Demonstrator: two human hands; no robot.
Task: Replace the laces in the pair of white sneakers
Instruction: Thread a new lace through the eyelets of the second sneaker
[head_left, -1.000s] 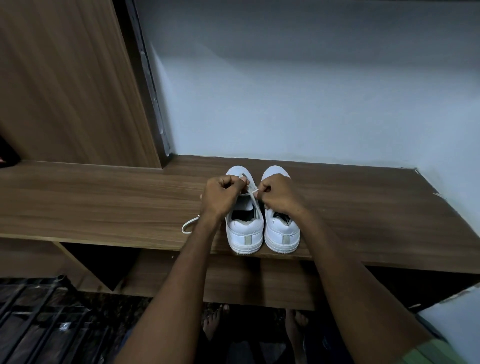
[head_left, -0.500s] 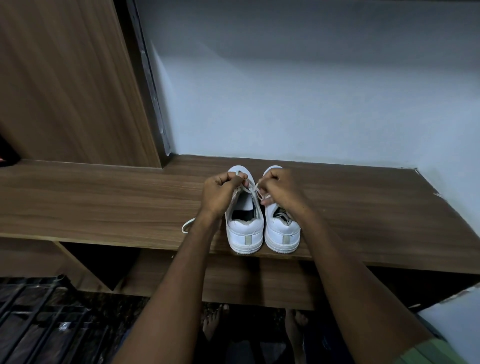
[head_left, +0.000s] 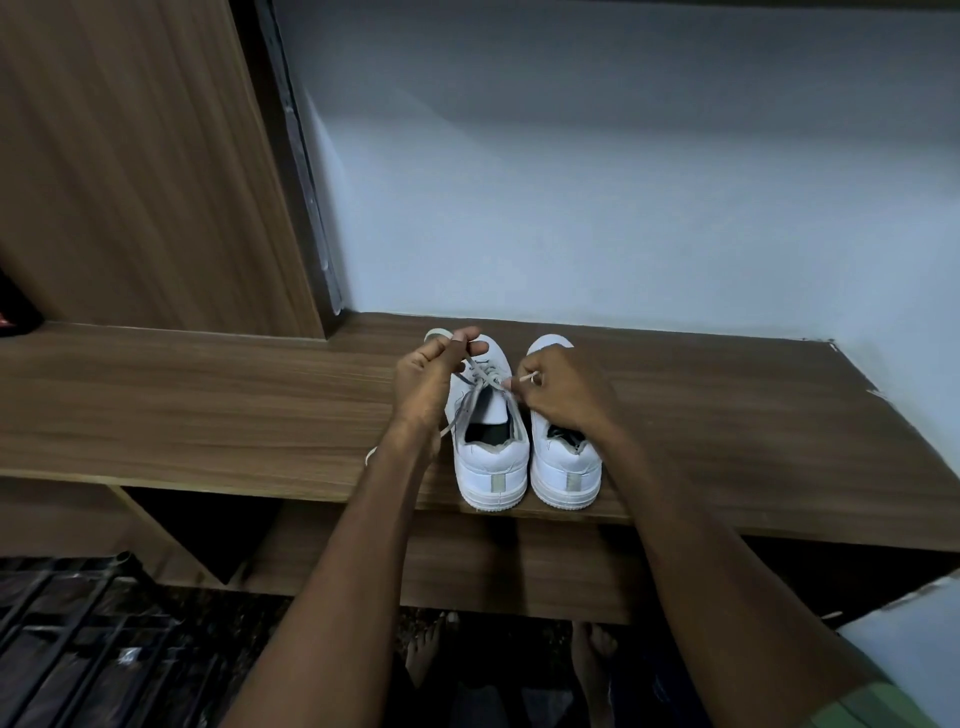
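Two sneakers (head_left: 527, 447), two hands, one lace (head_left: 480, 376)

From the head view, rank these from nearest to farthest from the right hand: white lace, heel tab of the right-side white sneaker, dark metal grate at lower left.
1. White lace: pinched by the right hand.
2. Heel tab of the right-side white sneaker: just below the wrist.
3. Dark metal grate: far lower left, under the shelf.

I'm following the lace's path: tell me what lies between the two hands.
In the head view, the laced front of the left sneaker lies between the left hand and right hand; the lace crosses its eyelets, each hand pinching an end.
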